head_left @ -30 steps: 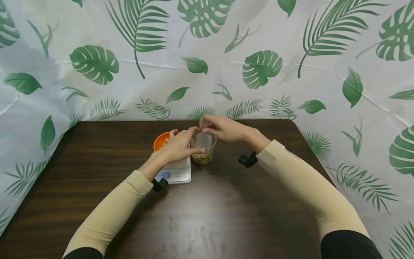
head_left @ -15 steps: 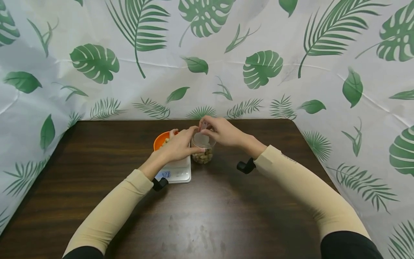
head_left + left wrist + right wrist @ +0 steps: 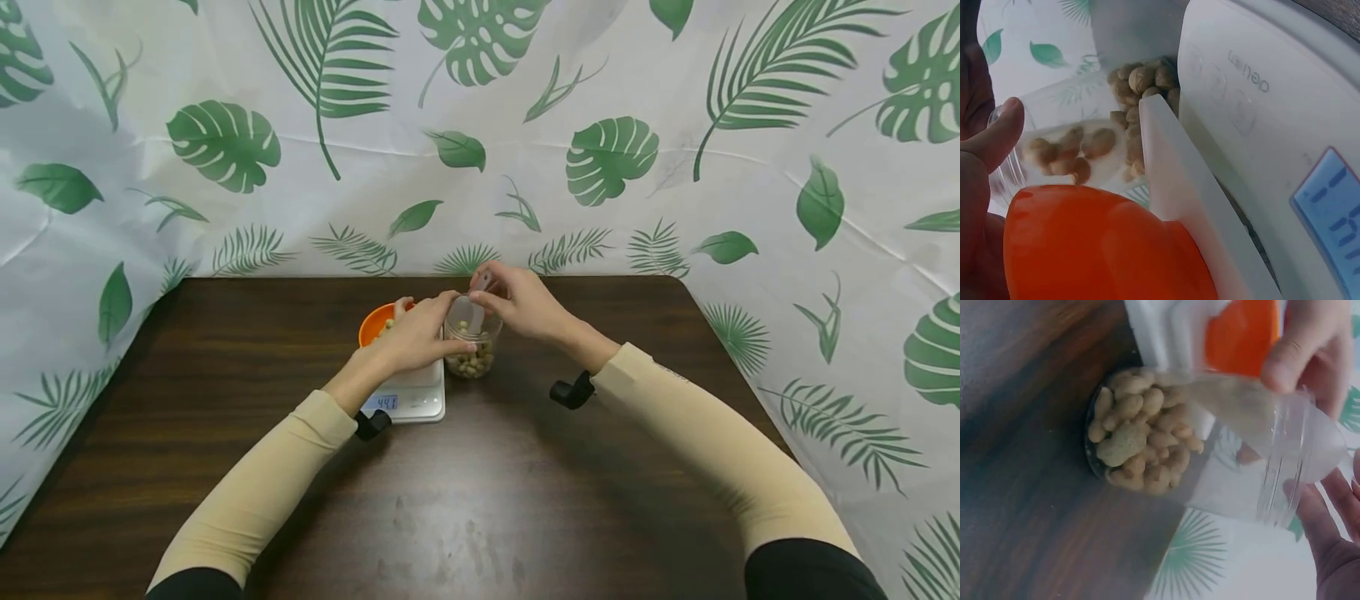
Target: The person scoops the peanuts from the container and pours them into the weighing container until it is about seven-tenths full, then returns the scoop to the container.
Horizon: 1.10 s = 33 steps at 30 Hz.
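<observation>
My left hand point(image 3: 408, 340) reaches over the orange bowl point(image 3: 363, 331) and grips the rim of a clear plastic jar point(image 3: 1229, 494), thumb on the near side. Tan, peanut-like nuts point(image 3: 1138, 425) fill the jar's lower part. Pinched by its handle in my right hand point(image 3: 525, 304), a translucent scoop point(image 3: 474, 312) is tilted inside the jar. Several nuts point(image 3: 1072, 150) lie in the scoop, seen through the jar wall in the left wrist view. More nuts sit in the bowl, partly hidden behind my left hand.
Under the bowl is a white kitchen scale point(image 3: 423, 404), right beside the jar; its display point(image 3: 382, 402) appears to read 441. Everything stands near the back edge of a dark wooden table point(image 3: 480, 500). A leaf-patterned sheet point(image 3: 525, 192) hangs behind.
The scoop has tipped over inside the jar, and nuts now show in it. My right hand has shifted slightly. The scale's reading went from about 423 to 441. My left hand stays put.
</observation>
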### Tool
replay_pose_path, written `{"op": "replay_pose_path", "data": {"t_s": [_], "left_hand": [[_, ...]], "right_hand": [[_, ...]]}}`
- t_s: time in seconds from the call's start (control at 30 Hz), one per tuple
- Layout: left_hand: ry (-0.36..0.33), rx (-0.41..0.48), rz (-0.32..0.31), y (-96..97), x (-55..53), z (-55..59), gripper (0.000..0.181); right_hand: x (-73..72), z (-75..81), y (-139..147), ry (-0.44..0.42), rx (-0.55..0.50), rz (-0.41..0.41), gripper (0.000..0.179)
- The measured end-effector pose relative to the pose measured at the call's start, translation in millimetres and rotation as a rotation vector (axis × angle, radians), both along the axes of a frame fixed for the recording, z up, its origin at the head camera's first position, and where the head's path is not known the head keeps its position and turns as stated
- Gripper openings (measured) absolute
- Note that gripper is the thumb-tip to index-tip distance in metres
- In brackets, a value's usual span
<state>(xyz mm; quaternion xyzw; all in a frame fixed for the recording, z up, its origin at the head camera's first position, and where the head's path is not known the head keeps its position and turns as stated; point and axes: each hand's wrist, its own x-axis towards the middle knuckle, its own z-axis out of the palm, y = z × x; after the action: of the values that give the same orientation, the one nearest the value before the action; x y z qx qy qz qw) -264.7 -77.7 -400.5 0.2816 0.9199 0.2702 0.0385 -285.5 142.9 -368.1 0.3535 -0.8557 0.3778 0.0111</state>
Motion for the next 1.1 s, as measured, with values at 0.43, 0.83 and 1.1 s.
{"op": "replay_pose_path", "data": {"t_s": [0.43, 0.83, 1.1], "left_hand": [[-0.023, -0.002, 0.014, 0.0, 0.8, 3.3, 0.086], [-0.027, -0.019, 0.014, 0.0, -0.4, 2.0, 0.087], [-0.02, -0.028, 0.018, -0.5, -0.8, 2.3, 0.087]], "right_hand": [[7.2, -8.7, 14, -0.105, -0.234, -0.167, 0.02], [11.4, -19.7, 26, -0.279, -0.54, -0.188, 0.023], [14.6, -27.3, 28, -0.375, -0.668, -0.21, 0.028]]}}
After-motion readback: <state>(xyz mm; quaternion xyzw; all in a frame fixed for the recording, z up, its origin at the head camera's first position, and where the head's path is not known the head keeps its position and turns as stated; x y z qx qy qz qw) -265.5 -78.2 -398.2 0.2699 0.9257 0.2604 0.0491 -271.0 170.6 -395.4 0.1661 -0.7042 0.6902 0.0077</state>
